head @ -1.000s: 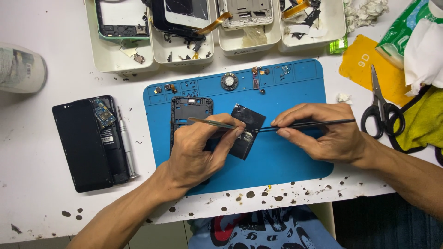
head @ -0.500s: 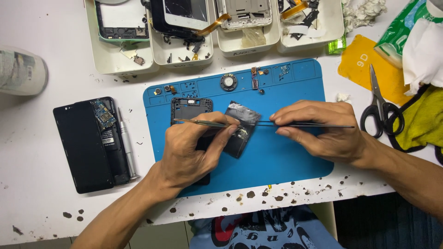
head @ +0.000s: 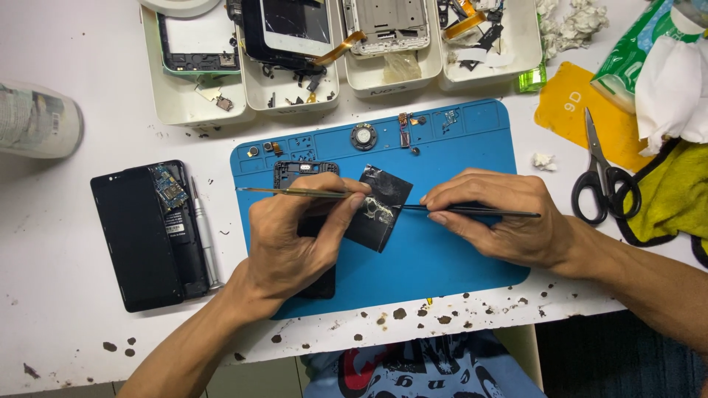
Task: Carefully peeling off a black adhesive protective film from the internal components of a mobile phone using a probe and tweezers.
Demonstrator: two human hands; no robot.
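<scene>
Working over blue mat (head: 457, 250), stained white table (head: 66, 332), perhaps a workshop

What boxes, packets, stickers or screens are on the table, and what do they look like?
Green packet: top right corner, shiny green, white tissue beside it.
Orange sheet: right of the blue mat, flat, orange with a printed mark.
Phone screen: in a white tray at the top, dark glass, white edge.
Black phone: left of the mat, flat black rectangle, screen dark.
Wrapped roll: far left, lying down, pale printed label.
</scene>
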